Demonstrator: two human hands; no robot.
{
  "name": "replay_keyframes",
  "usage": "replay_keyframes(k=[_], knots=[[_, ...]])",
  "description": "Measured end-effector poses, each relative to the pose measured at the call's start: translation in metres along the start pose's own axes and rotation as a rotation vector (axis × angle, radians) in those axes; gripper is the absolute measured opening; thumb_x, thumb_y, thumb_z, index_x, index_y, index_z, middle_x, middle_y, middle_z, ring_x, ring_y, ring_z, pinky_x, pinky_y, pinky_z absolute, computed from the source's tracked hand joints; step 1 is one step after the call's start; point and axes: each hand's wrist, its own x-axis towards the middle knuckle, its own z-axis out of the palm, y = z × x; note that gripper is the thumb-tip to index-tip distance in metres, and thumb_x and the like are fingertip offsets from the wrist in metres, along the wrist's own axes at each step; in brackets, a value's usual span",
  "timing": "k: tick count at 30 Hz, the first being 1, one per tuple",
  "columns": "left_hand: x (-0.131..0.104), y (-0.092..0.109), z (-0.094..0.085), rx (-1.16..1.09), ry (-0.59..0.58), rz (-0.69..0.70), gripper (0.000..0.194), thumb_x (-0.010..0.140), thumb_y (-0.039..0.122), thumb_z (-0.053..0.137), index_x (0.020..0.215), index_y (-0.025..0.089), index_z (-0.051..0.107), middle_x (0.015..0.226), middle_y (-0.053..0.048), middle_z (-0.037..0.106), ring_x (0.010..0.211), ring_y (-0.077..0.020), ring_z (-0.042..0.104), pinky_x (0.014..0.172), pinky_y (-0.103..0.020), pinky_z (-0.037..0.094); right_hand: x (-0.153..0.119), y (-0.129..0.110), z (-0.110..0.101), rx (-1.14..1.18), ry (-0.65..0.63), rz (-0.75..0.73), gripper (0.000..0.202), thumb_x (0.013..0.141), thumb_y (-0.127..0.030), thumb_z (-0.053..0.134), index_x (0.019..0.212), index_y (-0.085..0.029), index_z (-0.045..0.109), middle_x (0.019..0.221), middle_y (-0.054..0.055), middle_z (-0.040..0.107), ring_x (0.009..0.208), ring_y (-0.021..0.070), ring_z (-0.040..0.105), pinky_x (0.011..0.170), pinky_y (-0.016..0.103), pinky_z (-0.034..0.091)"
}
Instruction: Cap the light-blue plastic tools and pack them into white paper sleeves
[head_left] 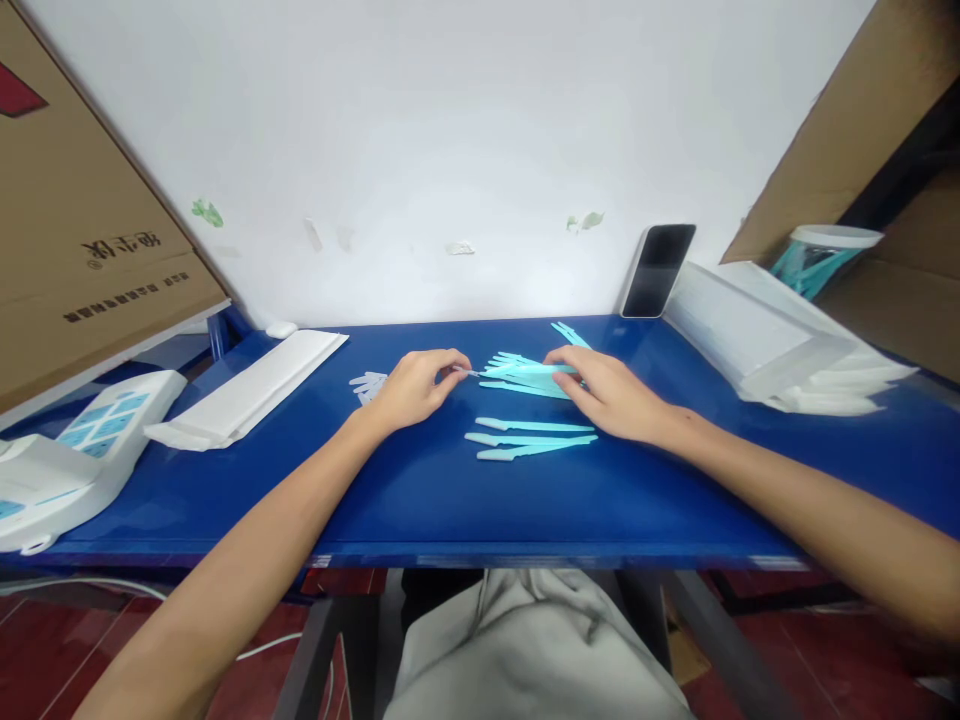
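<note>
Crosswise: teal stick [544,375] pinched in right hand [611,395], long axis nine-to-three.
Left hand [416,388], at the stick's nine o'clock, pinches a pale sliver [468,372]; contact between them unclear.

We can pass freely over the glossy blue tabletop [420,510] from its near edge to the three slim turquoise plastic sticks [532,440]. Between our left hand [420,388] and right hand [611,393], a fanned pile of turquoise plastic sticks [536,378] obstructs us. A long flat white packet [251,390] limits us leftward; stacked white plastic packets [765,330] and an upright black-screened phone [660,270] bound the right.
</note>
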Motion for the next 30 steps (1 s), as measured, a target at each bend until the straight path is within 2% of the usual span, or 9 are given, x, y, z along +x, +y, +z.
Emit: replay_keyframes(k=[4, 9, 14, 22, 28, 30], knots=[[0.001, 0.006, 0.0, -0.033, 0.04, -0.006, 0.026, 0.1, 0.036, 0.051, 0.102, 0.02, 0.072, 0.103, -0.006, 0.077, 0.088, -0.0194, 0.07, 0.077, -0.029, 0.053, 0.0, 0.001, 0.0, -0.021, -0.049, 0.023, 0.04, 0.107, -0.041, 0.034, 0.123, -0.019, 0.063, 0.118, 0.013, 0.072, 0.099, 0.0279, 0.068, 0.087, 0.042, 0.052], [0.001, 0.012, 0.001, -0.09, 0.117, -0.015, 0.026, 0.099, 0.041, 0.056, 0.099, 0.02, 0.072, 0.097, -0.005, 0.078, 0.086, -0.0184, 0.071, 0.081, -0.03, 0.055, -0.001, 0.004, 0.002, -0.029, -0.078, 0.027, 0.041, 0.107, -0.041, 0.033, 0.122, -0.022, 0.067, 0.12, 0.011, 0.073, 0.105, 0.0279, 0.069, 0.088, 0.04, 0.052], [0.001, 0.014, 0.002, -0.159, 0.12, -0.011, 0.025, 0.099, 0.042, 0.06, 0.101, 0.02, 0.07, 0.095, -0.004, 0.077, 0.083, -0.0164, 0.07, 0.081, -0.027, 0.054, 0.0, 0.003, 0.001, -0.021, -0.096, 0.028, 0.04, 0.107, -0.038, 0.034, 0.121, -0.021, 0.068, 0.118, 0.011, 0.074, 0.103, 0.0273, 0.069, 0.09, 0.04, 0.051], [0.001, 0.016, 0.0, -0.129, 0.138, -0.021, 0.027, 0.099, 0.044, 0.059, 0.097, 0.019, 0.068, 0.09, -0.004, 0.074, 0.08, -0.0155, 0.067, 0.068, -0.025, 0.05, 0.0, 0.003, -0.003, -0.04, -0.056, 0.011, 0.036, 0.105, -0.038, 0.04, 0.114, -0.023, 0.072, 0.107, 0.009, 0.076, 0.097, 0.0272, 0.071, 0.087, 0.037, 0.05], [0.0, 0.021, 0.002, -0.275, 0.093, -0.036, 0.023, 0.101, 0.041, 0.057, 0.097, 0.019, 0.063, 0.083, -0.003, 0.073, 0.076, -0.0152, 0.069, 0.058, -0.022, 0.047, 0.0, 0.001, -0.003, -0.031, -0.067, 0.005, 0.037, 0.104, -0.038, 0.04, 0.114, -0.022, 0.072, 0.104, 0.009, 0.076, 0.094, 0.0266, 0.07, 0.085, 0.036, 0.05], [0.0, 0.023, 0.002, -0.322, 0.093, -0.032, 0.022, 0.101, 0.04, 0.058, 0.096, 0.018, 0.062, 0.082, -0.003, 0.073, 0.077, -0.0154, 0.07, 0.063, -0.023, 0.049, 0.0, 0.0, -0.003, -0.022, -0.071, 0.009, 0.038, 0.104, -0.038, 0.039, 0.113, -0.022, 0.072, 0.103, 0.009, 0.076, 0.093, 0.0261, 0.07, 0.085, 0.036, 0.049]])
